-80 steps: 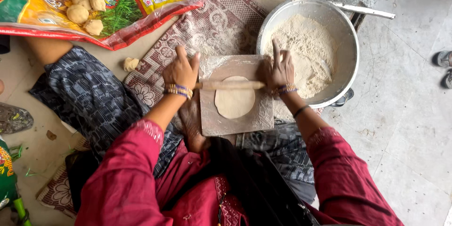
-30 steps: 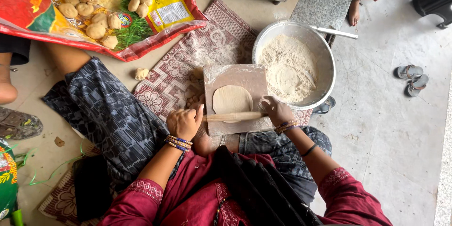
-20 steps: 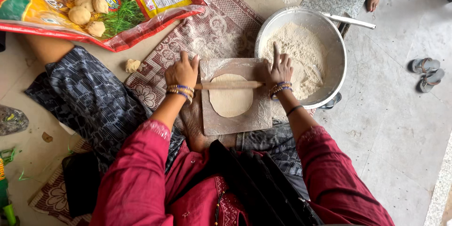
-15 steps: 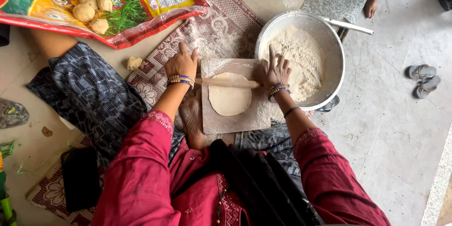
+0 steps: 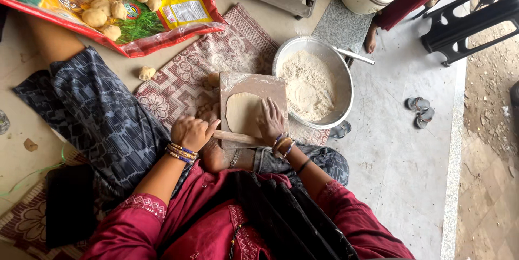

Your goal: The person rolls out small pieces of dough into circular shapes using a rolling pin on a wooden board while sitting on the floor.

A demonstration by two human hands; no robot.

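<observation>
On the wooden board (image 5: 254,84) lies pale, thin, round dough (image 5: 243,113).

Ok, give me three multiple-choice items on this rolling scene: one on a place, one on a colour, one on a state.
1. Where is the metal basin of flour relative to the wooden board?
A. on the person's right of it
B. on the person's left of it
C. under it

2. What colour are the person's sleeves?
A. blue
B. dark red
C. white

3. How is the dough on the board?
A. a round ball
B. torn in pieces
C. a flattened disc

Answers: 1 A, the basin sits past the board's right edge. 2 B, both sleeves are dark red. 3 C, it lies flat beside the right hand, with the left hand at the rolling pin.
</observation>
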